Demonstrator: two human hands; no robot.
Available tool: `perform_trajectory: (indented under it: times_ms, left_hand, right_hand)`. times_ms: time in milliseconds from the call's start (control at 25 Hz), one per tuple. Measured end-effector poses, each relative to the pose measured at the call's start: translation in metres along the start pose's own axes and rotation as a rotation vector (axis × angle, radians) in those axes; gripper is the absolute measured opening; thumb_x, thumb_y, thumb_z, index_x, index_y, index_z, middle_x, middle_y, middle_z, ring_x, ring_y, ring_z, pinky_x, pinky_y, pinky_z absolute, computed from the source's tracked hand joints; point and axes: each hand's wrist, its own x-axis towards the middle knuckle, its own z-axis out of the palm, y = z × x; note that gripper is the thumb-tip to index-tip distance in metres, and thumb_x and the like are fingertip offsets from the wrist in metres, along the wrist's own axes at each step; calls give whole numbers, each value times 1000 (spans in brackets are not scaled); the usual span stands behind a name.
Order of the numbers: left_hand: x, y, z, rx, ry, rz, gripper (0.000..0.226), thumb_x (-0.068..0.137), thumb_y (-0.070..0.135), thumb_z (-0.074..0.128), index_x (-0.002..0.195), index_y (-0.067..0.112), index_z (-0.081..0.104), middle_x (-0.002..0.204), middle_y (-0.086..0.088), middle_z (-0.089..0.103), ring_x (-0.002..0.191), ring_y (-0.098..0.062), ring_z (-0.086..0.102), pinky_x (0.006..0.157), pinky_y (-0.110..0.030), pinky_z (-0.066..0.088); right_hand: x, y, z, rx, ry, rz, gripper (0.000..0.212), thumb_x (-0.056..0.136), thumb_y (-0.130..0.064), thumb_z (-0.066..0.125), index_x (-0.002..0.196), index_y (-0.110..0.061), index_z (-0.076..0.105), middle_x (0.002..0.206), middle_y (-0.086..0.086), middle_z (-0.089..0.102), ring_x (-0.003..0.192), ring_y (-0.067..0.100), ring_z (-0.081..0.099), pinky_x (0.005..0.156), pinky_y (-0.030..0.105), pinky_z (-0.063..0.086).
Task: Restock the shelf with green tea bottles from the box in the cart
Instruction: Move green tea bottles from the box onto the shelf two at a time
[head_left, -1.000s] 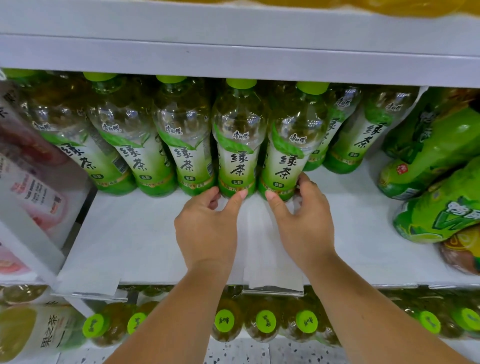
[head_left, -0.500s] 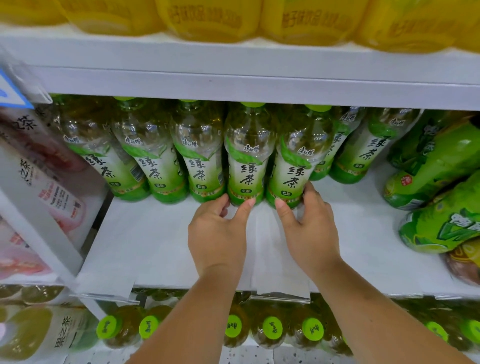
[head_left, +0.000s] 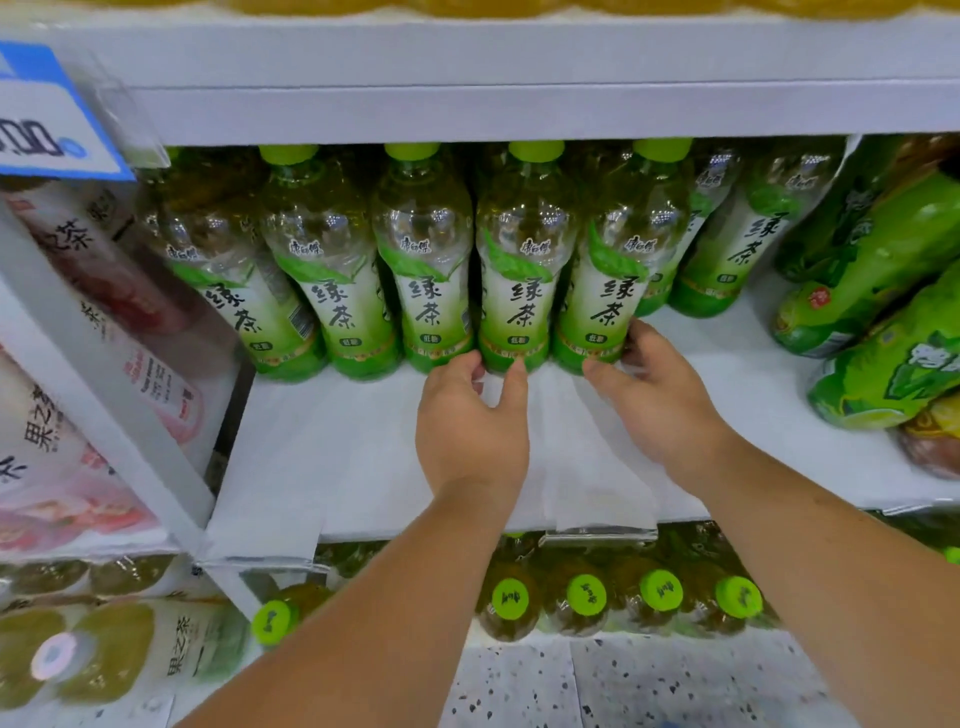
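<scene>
Several green tea bottles with green caps and green-white labels stand in a row at the back of the white shelf (head_left: 337, 457). My left hand (head_left: 470, 421) reaches to the base of one bottle (head_left: 522, 291), thumb and fingers spread around its bottom and touching it. My right hand (head_left: 657, 395) cups the base of the neighbouring bottle (head_left: 615, 280), fingers curled round its right side and thumb at its front. Both bottles stand upright on the shelf. The box and cart are out of view.
Green shrink-wrapped bottles (head_left: 883, 291) lie at the right of the shelf. A white divider (head_left: 104, 415) and pink-labelled bottles (head_left: 78, 332) sit on the left. The shelf board above (head_left: 519, 109) hangs low over the caps. More green-capped bottles (head_left: 587, 597) fill the shelf below.
The view has tilted and moved closer. Both hands have stayed at the bases of the two bottles, which now stand slightly further back in line with the row.
</scene>
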Motion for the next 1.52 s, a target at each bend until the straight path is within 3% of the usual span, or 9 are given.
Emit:
perform_trajectory:
  times_ms: [120,240,400,600,800,960,1120,1320,1520]
  left_hand:
    - [4,4,-9,19,-140,33,33,97,40,59,115,14,64,112,-1,60,106,-18,57,85,-27,42]
    - [8,16,-22,11,-313,-42,41,99,46,51,109,9,63,111,-11,63,105,-27,59,83,-34,42]
    - [-7,31,-49,22,-533,-151,33,99,53,44,81,28,57,88,17,58,94,-18,57,84,-34,38]
    - [-31,34,-80,44,-683,-165,29,95,60,40,85,37,54,101,16,60,101,-14,56,89,-39,40]
    - [-86,36,-125,101,-812,-124,45,95,64,38,122,33,54,109,23,56,96,5,56,82,-31,41]
    - [-128,65,-159,182,-1020,-27,64,94,67,38,143,29,49,132,16,53,118,-11,53,98,-38,42]
    - [-171,104,-186,141,-1066,47,65,94,65,43,147,29,45,121,22,55,116,-9,51,93,-34,37]
    - [-239,133,-212,68,-1143,87,57,100,56,45,150,26,41,129,17,52,114,-4,48,92,-28,33]
    - [-302,171,-210,73,-1225,158,46,102,50,45,141,26,49,124,16,51,112,-5,47,88,-26,35]
  right_hand:
    - [-11,-6,-2,190,17,137,41,87,-29,72,128,-30,64,122,-15,69,114,1,61,93,25,46]
    - [-31,-14,-3,260,73,234,33,92,-28,70,123,-31,61,114,-16,66,105,-1,60,78,20,43]
    - [-68,-16,-11,284,58,333,43,93,-31,67,136,-34,58,118,-16,65,115,7,58,103,32,44]
    - [-121,-31,-24,256,99,428,41,92,-40,64,132,-35,58,123,-12,63,119,16,58,111,45,42]
    - [-209,-46,-40,222,147,489,46,95,-45,59,139,-34,51,121,-17,58,111,8,58,94,33,45]
    - [-286,-75,-56,204,189,562,51,98,-48,56,146,-33,47,127,-19,53,111,7,52,92,33,40]
    - [-356,-108,-74,174,279,545,55,102,-45,52,152,-27,39,143,-8,46,131,15,46,92,32,39]
    - [-433,-127,-109,155,448,557,55,102,-47,50,151,-25,38,137,-6,48,108,14,54,87,31,46]
    - [-499,-122,-160,146,585,589,57,102,-43,53,152,-19,40,143,-1,53,120,15,57,101,31,47]
